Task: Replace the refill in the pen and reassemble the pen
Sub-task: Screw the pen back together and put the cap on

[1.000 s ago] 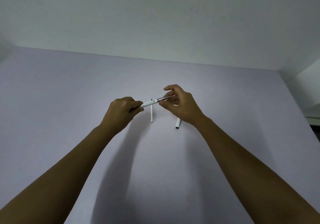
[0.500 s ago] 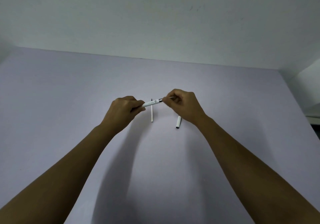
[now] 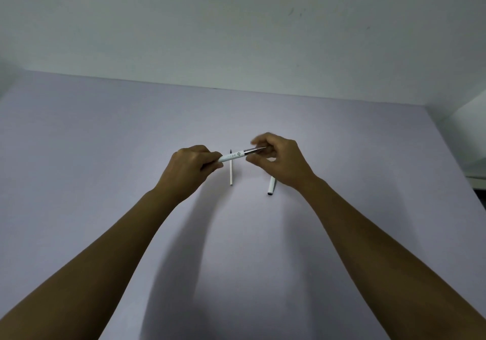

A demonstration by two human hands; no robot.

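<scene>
The person is holding the pen [image 3: 232,156] up off the bench [image 3: 105,155], roughly level and slanting up toward the right, so that both ends are within reach at once. The left hand [image 3: 188,170] is closing its grip around the rear of the white barrel, which seems meant to keep the body from turning. The right hand [image 3: 280,159] is curling around the metal tip section [image 3: 253,151], with a blurred fingertip above it and the thumb below, looking like a grip that is pinching or twisting the tip; whether the tip is being tightened or loosened cannot be told. A thin white refill [image 3: 231,172] is lying on the bench just behind and below the pen, its dark point aimed away from the person, probably set aside where it will not roll off. A white cap [image 3: 271,187] is lying near the right wrist, partly hidden by that hand, open end toward the person, and nothing can be seen inside it. The barrel is the only thing here acting as a container, and it is opaque, so whether a refill is sitting inside cannot be told, though the tip in place suggests reassembly is under way.
</scene>
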